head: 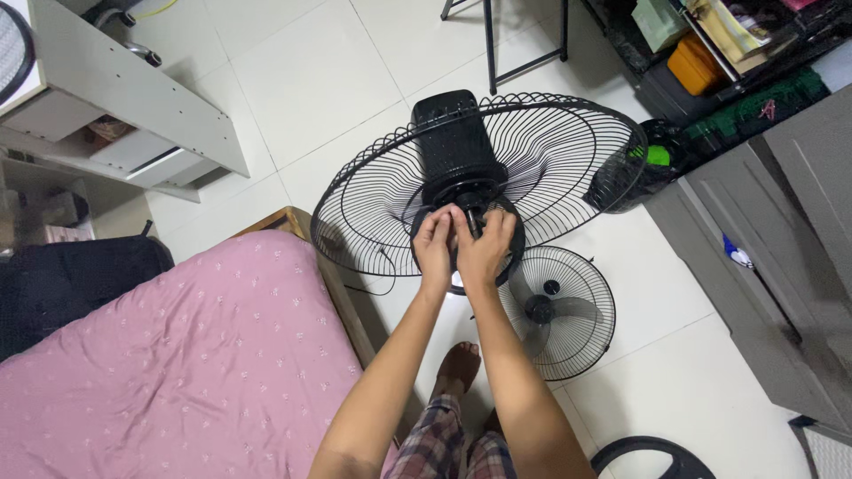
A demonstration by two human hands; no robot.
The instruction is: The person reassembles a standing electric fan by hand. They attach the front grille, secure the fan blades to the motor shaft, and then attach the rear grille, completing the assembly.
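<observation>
A black fan with its rear wire guard [550,151] and black motor housing [457,142] stands in front of me. Both my hands meet at the hub in the middle of the guard. My left hand [434,241] has its fingers curled on the hub's left side. My right hand [485,245] pinches a small black part at the hub centre [470,215]. The hub itself is mostly hidden behind my fingers. On the floor below lies the front guard with grey blades [557,310].
A bed with a pink dotted cover [177,355] is at the left. My bare foot [457,368] rests on the white tiled floor. Grey cabinets [781,239] line the right. A black mesh bin [643,164] stands behind the guard; a white shelf [124,98] is at top left.
</observation>
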